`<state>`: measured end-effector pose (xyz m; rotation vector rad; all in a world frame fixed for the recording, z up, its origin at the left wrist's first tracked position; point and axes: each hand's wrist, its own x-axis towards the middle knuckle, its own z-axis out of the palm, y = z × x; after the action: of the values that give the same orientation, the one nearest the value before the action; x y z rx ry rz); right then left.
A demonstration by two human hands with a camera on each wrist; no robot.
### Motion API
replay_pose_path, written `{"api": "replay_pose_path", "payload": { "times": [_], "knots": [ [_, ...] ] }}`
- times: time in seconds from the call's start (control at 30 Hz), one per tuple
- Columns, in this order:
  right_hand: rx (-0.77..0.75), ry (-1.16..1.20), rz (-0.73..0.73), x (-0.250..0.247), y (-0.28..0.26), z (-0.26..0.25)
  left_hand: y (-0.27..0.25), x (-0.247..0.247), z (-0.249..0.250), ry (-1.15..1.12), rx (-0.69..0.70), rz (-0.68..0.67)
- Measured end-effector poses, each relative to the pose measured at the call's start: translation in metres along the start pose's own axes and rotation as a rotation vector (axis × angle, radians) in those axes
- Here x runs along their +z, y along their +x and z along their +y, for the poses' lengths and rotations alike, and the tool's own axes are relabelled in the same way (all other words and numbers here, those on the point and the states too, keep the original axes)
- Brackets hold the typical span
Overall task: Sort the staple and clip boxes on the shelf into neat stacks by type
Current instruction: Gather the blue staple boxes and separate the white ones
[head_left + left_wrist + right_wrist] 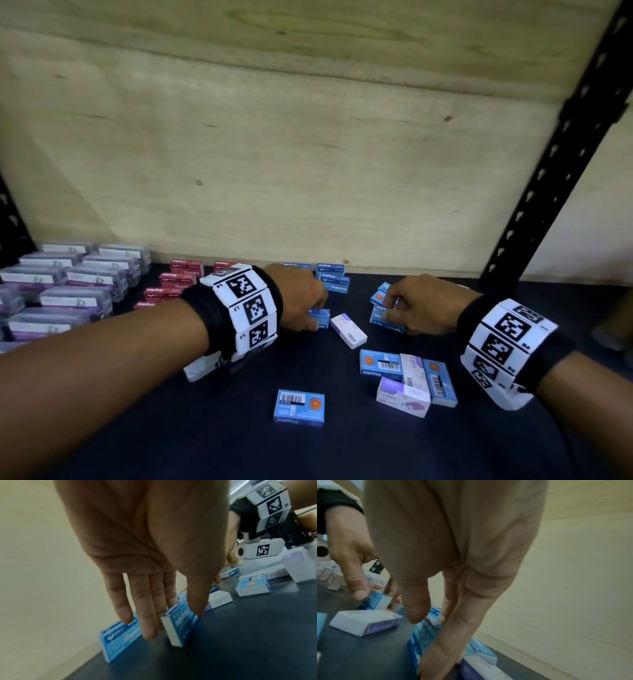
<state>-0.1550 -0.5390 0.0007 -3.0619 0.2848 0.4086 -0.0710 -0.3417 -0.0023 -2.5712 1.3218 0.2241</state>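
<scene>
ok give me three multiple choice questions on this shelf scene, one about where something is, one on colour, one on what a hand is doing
1. Where do the red staple boxes lie?
A. at the right post
B. between the clear clip boxes and the blue stack at the back
C. at the front edge

2. What colour is the lone box nearest the front edge?
A. red
B. blue
C. purple and white

3. What is the left hand doing?
A. lying flat on the bare shelf
B. holding a red box
C. holding a blue staple box between thumb and fingers

Answers:
1 B, in the head view the red boxes sit right of the clear clip boxes and left of the blue stack.
2 B, its blue top bears a barcode and an orange dot.
3 C, the left wrist view shows the thumb on one side and the fingers on the other.
</scene>
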Motion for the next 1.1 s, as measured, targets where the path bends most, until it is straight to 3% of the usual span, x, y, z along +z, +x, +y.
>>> {"api": "replay_pose_path", "payload": {
  "times": [0.23, 0.5, 0.87, 1.1],
  "knots": [
    [-0.052, -0.046, -0.002, -0.004, 0.001, 0.003, -0.001, -0.006, -0.007, -0.081, 0.064, -0.035],
    [-0.101, 0.043, 0.043, -0.014, 0.008, -0.003, -0.011, 0.001, -0.026, -0.357, -0.013, 0.078],
    [-0.241, 0.074, 0.033, -0.006, 0.02, -0.021, -0.014, 0.007, -0.035, -0.112, -0.167, -0.039],
    [-0.233, 0.026, 0.124, -0.008, 0.04, -0.038, 0.001, -0.001, -0.042, -0.07, -0.224, -0.014]
  ]
}}
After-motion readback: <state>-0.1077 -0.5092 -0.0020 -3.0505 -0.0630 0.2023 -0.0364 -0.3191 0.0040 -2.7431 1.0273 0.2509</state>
